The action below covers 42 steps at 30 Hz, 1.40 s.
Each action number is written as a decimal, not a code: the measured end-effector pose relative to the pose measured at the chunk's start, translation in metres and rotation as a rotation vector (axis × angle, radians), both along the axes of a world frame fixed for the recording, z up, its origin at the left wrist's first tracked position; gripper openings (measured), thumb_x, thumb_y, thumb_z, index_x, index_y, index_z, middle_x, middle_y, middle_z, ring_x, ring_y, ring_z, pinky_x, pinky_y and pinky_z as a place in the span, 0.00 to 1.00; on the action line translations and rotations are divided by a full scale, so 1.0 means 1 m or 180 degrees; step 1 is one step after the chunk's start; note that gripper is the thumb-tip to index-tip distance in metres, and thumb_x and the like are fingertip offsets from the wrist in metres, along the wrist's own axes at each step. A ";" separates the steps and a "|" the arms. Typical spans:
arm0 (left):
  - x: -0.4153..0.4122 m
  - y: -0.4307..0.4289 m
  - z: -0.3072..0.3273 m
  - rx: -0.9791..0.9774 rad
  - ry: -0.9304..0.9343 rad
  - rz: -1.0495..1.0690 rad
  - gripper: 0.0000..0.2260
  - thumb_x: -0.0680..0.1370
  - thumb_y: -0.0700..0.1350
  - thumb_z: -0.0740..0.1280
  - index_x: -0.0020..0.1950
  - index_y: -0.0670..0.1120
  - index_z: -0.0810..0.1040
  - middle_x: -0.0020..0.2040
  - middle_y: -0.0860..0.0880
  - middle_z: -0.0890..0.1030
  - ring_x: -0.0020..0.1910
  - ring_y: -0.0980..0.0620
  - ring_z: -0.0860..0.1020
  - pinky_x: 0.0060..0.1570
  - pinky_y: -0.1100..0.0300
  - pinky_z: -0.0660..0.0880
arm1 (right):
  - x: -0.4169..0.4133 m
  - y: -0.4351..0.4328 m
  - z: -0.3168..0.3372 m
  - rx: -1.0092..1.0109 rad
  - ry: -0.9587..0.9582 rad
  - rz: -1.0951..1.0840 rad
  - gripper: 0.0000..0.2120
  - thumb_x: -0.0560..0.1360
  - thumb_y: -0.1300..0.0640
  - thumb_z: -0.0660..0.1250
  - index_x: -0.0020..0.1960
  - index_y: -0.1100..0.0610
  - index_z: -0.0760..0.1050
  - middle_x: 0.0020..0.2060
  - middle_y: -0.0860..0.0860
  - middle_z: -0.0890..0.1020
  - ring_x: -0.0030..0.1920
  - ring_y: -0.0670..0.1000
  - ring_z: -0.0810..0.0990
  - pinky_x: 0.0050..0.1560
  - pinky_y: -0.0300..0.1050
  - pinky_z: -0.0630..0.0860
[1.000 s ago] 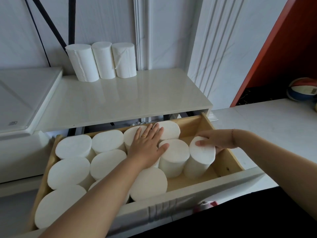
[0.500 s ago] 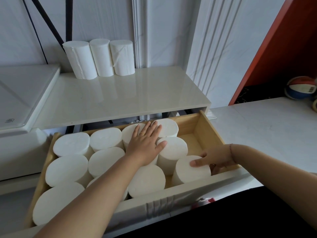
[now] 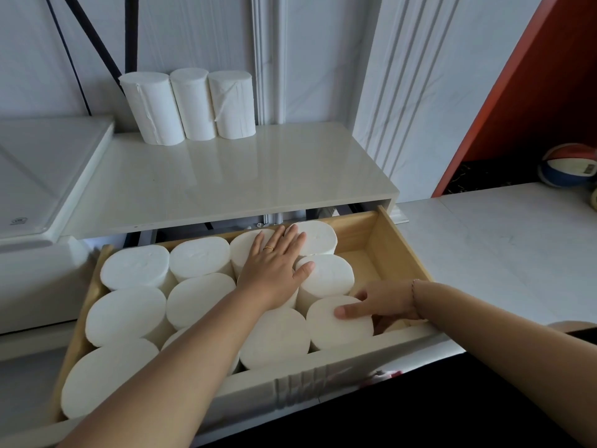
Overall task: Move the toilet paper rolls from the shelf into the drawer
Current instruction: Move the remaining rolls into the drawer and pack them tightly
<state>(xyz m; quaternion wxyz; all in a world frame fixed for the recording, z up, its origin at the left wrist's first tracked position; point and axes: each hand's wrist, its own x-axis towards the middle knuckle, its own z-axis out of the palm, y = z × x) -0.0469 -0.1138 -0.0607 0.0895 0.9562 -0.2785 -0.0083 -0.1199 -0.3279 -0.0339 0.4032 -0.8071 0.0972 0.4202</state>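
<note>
In the head view, much is hidden from me. My two forearms cover several of the packed rolls [image 3: 135, 312] in the drawer [image 3: 400, 250], so I cannot count them. The roll under the left palm shows only at its edges. The wooden bottom of the drawer shows only in the back right corner. The white front panel of the drawer cuts off the lower part of the nearest rolls. At the far right a ball [image 3: 568, 164] is cut by the picture border.

The left hand [image 3: 274, 273] lies flat, palm down, on the tops of the rolls in the back and middle rows. Its fingers [image 3: 292, 236] are straight and close together, the thumb rests on the neighbouring roll, and it holds nothing. A ring [image 3: 268, 248] is on one finger.

The right hand [image 3: 384, 305] is at the front right roll [image 3: 336, 334], which stands upright in the front row and touches the roll to its left. One finger lies across the top of this roll. The other fingers bend down along its right side, into the gap beside the drawer wall, and I cannot see their tips. The hand grips this roll.

The three rolls [image 3: 190, 105] stand upright at the back of the shelf [image 3: 226, 182]. They touch side by side, close to the wall, and are well apart from both hands.
</note>
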 end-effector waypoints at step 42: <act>0.073 0.092 0.021 -0.0417 -0.1059 0.1859 0.28 0.79 0.58 0.48 0.68 0.43 0.72 0.68 0.43 0.72 0.69 0.41 0.68 0.69 0.41 0.59 | 0.353 0.178 0.052 -0.0013 -0.3643 -0.1615 0.48 0.69 0.46 0.74 0.77 0.59 0.50 0.74 0.55 0.59 0.74 0.55 0.61 0.73 0.48 0.60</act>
